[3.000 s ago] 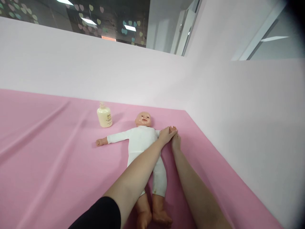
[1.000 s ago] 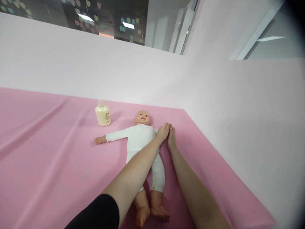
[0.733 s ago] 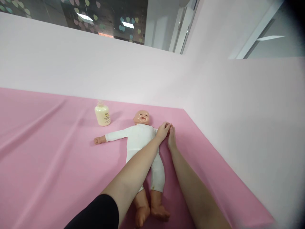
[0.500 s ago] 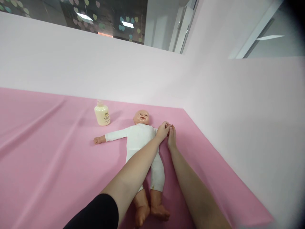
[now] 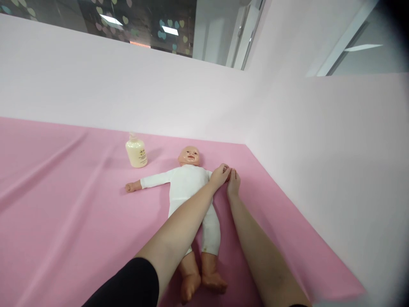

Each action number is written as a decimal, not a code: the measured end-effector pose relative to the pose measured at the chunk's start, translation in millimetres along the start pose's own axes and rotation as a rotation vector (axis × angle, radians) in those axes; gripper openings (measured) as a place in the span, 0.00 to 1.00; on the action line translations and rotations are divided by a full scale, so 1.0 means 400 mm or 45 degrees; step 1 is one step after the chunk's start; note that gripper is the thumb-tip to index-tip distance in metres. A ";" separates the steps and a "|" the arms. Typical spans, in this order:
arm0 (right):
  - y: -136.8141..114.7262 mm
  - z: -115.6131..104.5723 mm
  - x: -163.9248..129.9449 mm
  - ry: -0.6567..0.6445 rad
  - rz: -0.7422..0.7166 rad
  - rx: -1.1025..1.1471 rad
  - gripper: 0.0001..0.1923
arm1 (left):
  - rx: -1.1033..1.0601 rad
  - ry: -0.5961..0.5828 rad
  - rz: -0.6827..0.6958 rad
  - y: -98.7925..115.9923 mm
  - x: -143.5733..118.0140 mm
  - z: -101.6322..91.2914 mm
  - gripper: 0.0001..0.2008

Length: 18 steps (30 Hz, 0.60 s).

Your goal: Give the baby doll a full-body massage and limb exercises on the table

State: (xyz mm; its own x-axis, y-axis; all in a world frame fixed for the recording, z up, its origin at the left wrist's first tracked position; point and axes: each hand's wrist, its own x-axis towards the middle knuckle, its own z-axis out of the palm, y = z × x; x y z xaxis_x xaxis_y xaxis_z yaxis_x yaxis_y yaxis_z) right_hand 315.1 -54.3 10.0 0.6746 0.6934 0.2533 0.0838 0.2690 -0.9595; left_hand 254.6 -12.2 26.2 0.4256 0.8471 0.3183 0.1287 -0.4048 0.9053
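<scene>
Doll: lies on its back on the pink sheet (image 5: 73, 221), with the doll's body (image 5: 187, 183) in the lower middle of the frame.
Long axis: runs from the head (image 5: 190, 156), just below the frame's centre, down to the feet (image 5: 191, 286) at the bottom edge, leaning slightly rightward as it descends.
Doll's sleeve on the right side of the frame: a short white piece (image 5: 209, 174) shows at the shoulder, pointing right, toward the person's fingers; the rest is covered.
Doll's hand there: mostly hidden between the person's two hands, right of the frame's centre.
Left hand (image 5: 220, 175): nearer the doll's shoulder, its forearm crossing over the doll's body and leg; fingers curled, apparently grasping the doll's hand.
Right hand (image 5: 234, 182): on the outer side, farther from the body; fingers bent inward, close against the left fingertips; whether they grip cannot be told.
Doll's free arm (image 5: 156, 179): stretched toward the frame's left, untouched.
Pump bottle (image 5: 136, 154): upright, left of the head, well apart from both hands.
</scene>
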 end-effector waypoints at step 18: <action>0.014 0.014 0.014 -0.050 0.041 -0.012 0.15 | 0.096 0.016 -0.073 0.012 0.001 -0.006 0.14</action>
State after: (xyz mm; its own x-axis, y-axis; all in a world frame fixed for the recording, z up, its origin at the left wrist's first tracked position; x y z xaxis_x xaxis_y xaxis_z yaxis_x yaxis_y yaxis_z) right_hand 315.1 -45.1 6.7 0.6480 0.7271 0.2267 0.0698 0.2397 -0.9683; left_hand 253.0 -13.1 31.3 0.4045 0.8737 0.2702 0.2198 -0.3797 0.8986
